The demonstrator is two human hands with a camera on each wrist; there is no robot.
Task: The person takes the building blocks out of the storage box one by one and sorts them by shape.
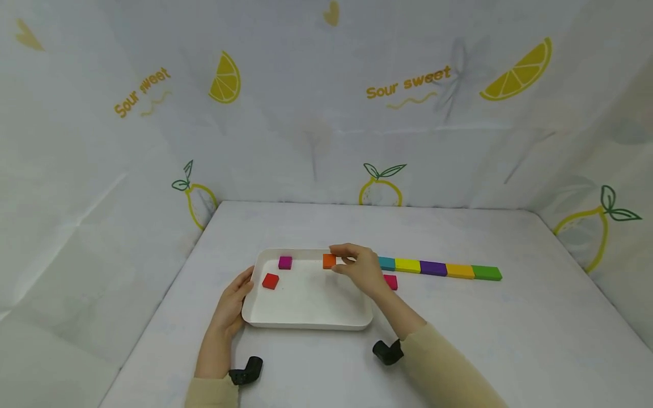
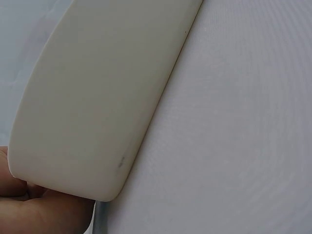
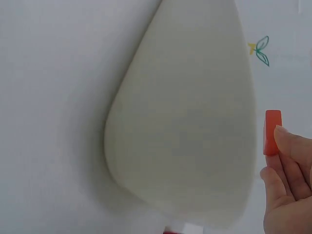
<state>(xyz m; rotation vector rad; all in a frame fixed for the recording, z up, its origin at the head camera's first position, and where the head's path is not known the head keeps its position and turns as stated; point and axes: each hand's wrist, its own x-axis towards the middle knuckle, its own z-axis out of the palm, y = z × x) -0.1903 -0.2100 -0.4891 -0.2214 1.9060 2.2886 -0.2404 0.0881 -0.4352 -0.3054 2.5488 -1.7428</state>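
Observation:
A white tray lies in front of me, its outer wall large in both wrist views. My left hand holds the tray's left side, with curled fingers against its corner in the left wrist view. Over the tray's far right part, my right hand pinches an orange square block between thumb and fingers. The right wrist view shows that block upright in the fingertips, above the rim. Inside the tray sit a magenta block and a red block.
Right of the tray runs a row of touching blocks: teal, yellow, purple, amber and green. A pink block lies nearer me, partly behind my right wrist. A lemon-printed cloth hangs behind the table.

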